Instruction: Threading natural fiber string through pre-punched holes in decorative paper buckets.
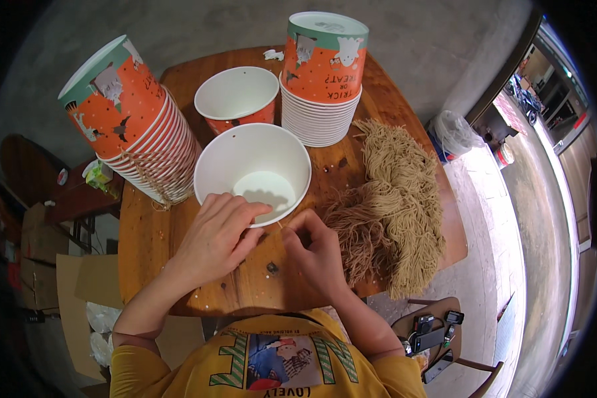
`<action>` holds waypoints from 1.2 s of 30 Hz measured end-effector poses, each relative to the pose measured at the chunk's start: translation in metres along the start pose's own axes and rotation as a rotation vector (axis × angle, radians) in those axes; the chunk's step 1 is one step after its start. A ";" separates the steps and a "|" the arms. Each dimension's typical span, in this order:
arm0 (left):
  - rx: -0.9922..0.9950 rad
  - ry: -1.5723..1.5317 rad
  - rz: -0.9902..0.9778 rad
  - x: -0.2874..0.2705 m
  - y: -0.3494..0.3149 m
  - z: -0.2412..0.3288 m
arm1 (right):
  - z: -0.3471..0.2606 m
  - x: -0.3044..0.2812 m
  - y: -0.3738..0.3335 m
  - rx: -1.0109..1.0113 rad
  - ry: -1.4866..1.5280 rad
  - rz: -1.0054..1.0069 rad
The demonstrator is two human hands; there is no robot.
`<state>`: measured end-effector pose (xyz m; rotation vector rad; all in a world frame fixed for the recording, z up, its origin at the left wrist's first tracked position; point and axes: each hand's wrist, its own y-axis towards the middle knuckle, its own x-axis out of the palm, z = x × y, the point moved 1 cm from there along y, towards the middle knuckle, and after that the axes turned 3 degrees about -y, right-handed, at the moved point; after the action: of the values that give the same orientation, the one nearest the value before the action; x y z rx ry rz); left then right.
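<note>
A round paper bucket (229, 162) with a white inside stands in the middle of the wooden table, its mouth tilted up toward me. My left hand (209, 235) grips its near rim, fingers over the inside and thumb lower down outside. Just right of that rim, my right hand (315, 252) pinches a thin tan string (280, 225) between thumb and forefinger. The string's end meets the bucket's edge; whether it passes through the wall is hidden. Beside my right hand lies a heap of tan strings (404, 192), with browner strings (358, 229) at its near left.
Behind stands another orange bucket (237, 96). Upside-down bucket stacks rise at left (123, 106) and right (322, 73); the left one leans and has strings hanging on it. An open cardboard box (73, 312) sits at lower left, a chair (438, 331) with small devices at lower right.
</note>
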<state>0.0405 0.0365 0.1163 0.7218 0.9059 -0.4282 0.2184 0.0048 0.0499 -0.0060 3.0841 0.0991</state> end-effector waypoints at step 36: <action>-0.349 -0.873 -0.481 -0.003 0.034 -0.025 | 0.008 -0.001 0.009 -0.003 0.102 -0.055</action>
<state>0.0464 0.0784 0.1216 -0.0510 0.2869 -0.8946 0.2201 0.0139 0.0425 -0.0997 3.1821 0.1041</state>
